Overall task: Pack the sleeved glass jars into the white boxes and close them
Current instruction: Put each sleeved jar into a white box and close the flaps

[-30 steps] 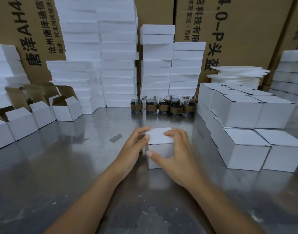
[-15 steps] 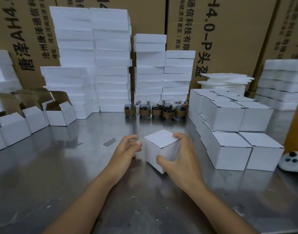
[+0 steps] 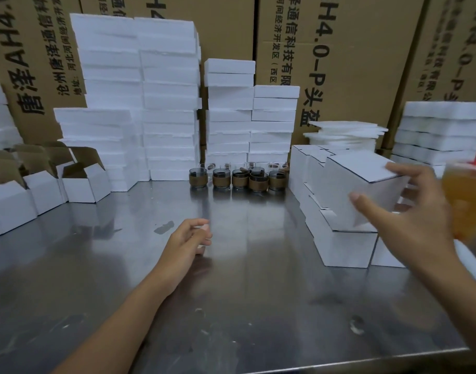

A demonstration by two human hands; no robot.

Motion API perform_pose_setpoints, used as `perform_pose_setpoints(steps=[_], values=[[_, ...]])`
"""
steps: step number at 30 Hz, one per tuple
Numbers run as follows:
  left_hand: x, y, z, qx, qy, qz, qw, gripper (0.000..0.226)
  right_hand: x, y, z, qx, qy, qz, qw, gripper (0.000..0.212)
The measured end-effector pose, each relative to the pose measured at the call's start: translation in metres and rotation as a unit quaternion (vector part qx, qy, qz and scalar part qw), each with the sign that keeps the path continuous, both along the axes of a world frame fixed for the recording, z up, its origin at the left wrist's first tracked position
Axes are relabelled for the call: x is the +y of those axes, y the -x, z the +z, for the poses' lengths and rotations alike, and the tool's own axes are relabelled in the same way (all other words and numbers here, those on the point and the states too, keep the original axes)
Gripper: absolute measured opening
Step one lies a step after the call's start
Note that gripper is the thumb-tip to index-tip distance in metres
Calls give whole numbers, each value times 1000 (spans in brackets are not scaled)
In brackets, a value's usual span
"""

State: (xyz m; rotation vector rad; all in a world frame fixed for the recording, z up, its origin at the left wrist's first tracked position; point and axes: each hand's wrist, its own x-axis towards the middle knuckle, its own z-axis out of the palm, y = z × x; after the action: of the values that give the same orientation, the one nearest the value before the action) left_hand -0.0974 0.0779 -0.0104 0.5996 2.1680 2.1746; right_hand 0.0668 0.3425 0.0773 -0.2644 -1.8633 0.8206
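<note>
My right hand (image 3: 404,211) grips a closed white box (image 3: 358,184), thumb on its front face and fingers over its far top edge, holding it above the stack of closed white boxes (image 3: 342,247) at the right. My left hand (image 3: 188,238) hovers low over the steel table (image 3: 231,306), fingers loosely curled, holding nothing. Several glass jars with brown sleeves (image 3: 238,178) stand in a row at the back centre. Open white boxes (image 3: 83,182) with brown flaps up line the left side.
Tall stacks of white foam slabs (image 3: 139,98) rise behind the jars and at both sides, with big cardboard cartons (image 3: 339,49) behind them. A cup of orange drink (image 3: 466,201) stands at the right edge. Thin foam sheets (image 3: 345,133) are piled behind the closed boxes.
My right hand lifted the closed box from the table's centre and carried it right, over the stack of closed boxes. My left hand let go and stayed near the centre.
</note>
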Motion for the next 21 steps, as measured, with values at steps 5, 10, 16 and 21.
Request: perform_pose_setpoints(steps=[5, 10, 16, 21], values=[[0, -2, 0, -8, 6, -2, 1000, 11, 35, 0, -9, -21, 27, -65, 997, 57], [-1, -3, 0, 1, 34, -3, 999, 12, 50, 9, -18, -79, 39, -103, 991, 59], [-4, -1, -4, 3, 53, -3, 999, 11, 50, 21, -19, -98, 39, -126, 986, 64], [-2, 2, -6, 9, 59, -6, 998, 11, 50, 22, -21, -120, 29, -136, 983, 68]])
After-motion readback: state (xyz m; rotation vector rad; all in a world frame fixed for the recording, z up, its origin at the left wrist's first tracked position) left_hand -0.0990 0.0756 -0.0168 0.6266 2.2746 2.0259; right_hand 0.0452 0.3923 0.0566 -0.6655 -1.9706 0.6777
